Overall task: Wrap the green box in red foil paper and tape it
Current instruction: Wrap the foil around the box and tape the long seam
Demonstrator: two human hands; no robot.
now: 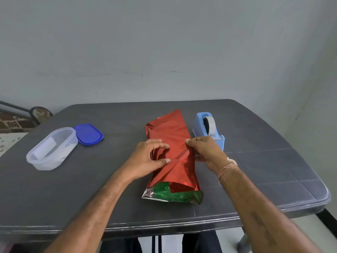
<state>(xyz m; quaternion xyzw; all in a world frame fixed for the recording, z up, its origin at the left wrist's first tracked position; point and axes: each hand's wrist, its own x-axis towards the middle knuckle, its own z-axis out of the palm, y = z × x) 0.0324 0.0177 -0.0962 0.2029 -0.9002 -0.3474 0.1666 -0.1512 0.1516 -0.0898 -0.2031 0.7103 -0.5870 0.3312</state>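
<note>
The red foil paper (170, 136) lies wrapped lengthwise around the green box (175, 195) in the middle of the dark table. Only the box's near end shows green, inside the open foil tube. My left hand (145, 157) sits on the left side of the bundle, thumb and curled fingers pinching a foil flap over the top. My right hand (206, 150) pinches the foil's right edge between thumb and fingers. A light blue tape dispenser (209, 131) stands just behind my right hand.
A clear plastic container (52, 148) stands at the left of the table (109, 189), with its blue lid (88, 134) lying beside it. The table's near edge runs just below the box. A wall rises behind the table.
</note>
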